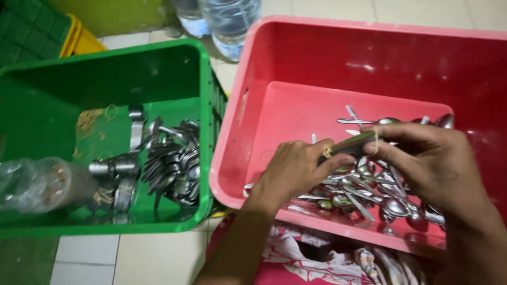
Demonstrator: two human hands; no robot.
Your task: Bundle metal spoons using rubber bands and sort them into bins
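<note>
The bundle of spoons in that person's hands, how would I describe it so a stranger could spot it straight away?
Find the red tub on the right, next to the green crate. Above the loose spoons on its floor, the left hand and right hand hold the spoon bundle between them. Unlike the scattered ones, it is lifted and ringed by a yellowish rubber band.

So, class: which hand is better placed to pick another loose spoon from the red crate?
Probably the right hand: it hovers directly over the loose spoons, while the left hand grips the banded bundle.
</note>
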